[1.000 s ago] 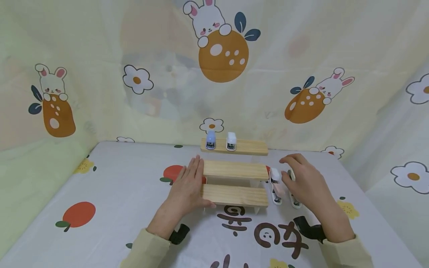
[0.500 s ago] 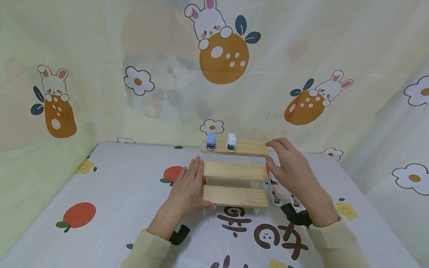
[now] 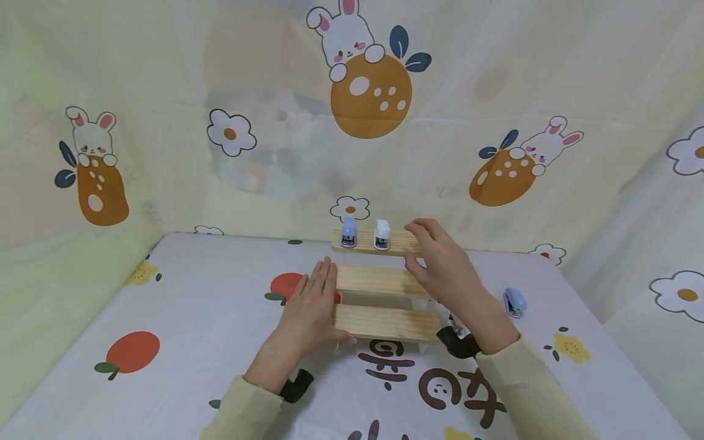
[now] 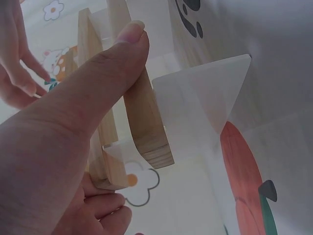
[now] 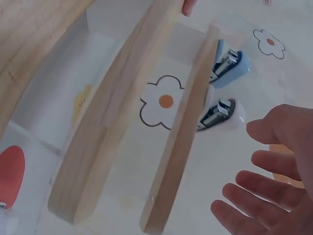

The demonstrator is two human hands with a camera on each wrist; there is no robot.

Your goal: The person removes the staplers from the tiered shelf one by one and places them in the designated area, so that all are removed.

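Observation:
A stepped rack has three wooden boards: a front board (image 3: 387, 322), a middle board (image 3: 371, 279) and a back board (image 3: 365, 241). Flat along the rack's left ends, my left hand (image 3: 310, 311) keeps its fingers straight, its thumb (image 4: 105, 71) across the front board. On the back board stand a blue mini stapler (image 3: 349, 233) at the left and a white mini stapler (image 3: 382, 235) beside it. My right hand (image 3: 445, 263) reaches over the rack's right side near the back board's right end. Its fingers are parted and hold nothing in the right wrist view.
Another blue stapler (image 3: 515, 302) lies on the table to the right. Beside the front board's right end, a further stapler (image 3: 458, 324) is mostly covered by my right wrist. Patterned cloth covers the table (image 3: 209, 318) and hangs behind the rack.
My right hand has moved left and back, from above the staplers at the right to the back board's right end. The blue stapler at the right has come into view. My left hand stays put.

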